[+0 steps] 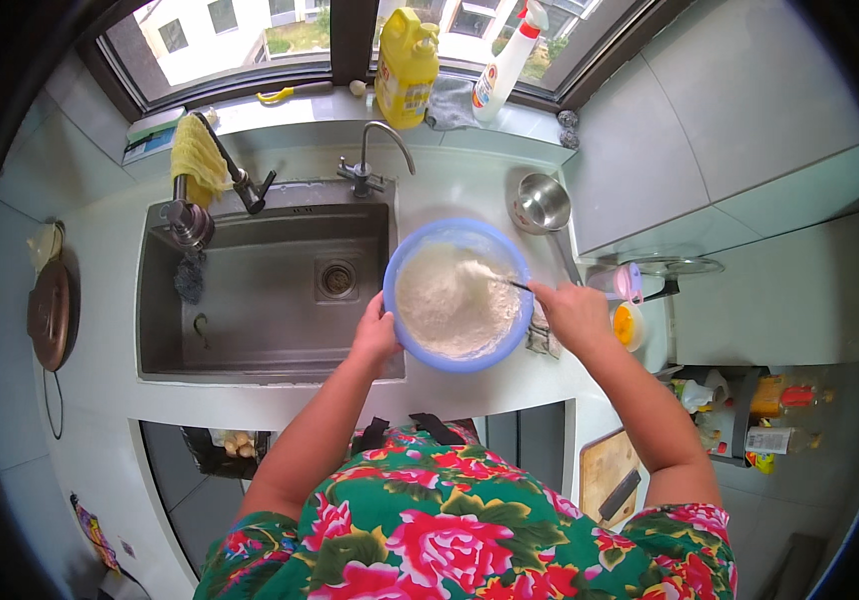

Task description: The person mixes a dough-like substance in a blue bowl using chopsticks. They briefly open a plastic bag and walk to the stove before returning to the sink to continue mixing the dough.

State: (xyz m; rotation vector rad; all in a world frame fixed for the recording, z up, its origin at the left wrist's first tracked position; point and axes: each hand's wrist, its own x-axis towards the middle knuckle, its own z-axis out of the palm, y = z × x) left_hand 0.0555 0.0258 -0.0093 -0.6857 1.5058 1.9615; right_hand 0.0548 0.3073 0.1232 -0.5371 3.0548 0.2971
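Note:
A blue bowl [459, 363] stands on the light countertop, overlapping the right edge of the sink. Pale flour [444, 300] fills much of it, with a wetter-looking patch toward the far side. My left hand [377, 335] grips the bowl's left rim. In my right hand [570, 313] is a dark-handled utensil [517, 285], reaching over the right rim. Its head lies in the flour and is coated, so its shape cannot be made out.
The sink [264, 300] lies left, with a pull-out faucet [191, 225] and a slim tap [362, 176]. A steel pot [542, 204] is beyond the bowl. A yellow jug [407, 75] and spray bottle [506, 64] line the sill. At right, a knife [619, 495] rests on a cutting board [600, 459].

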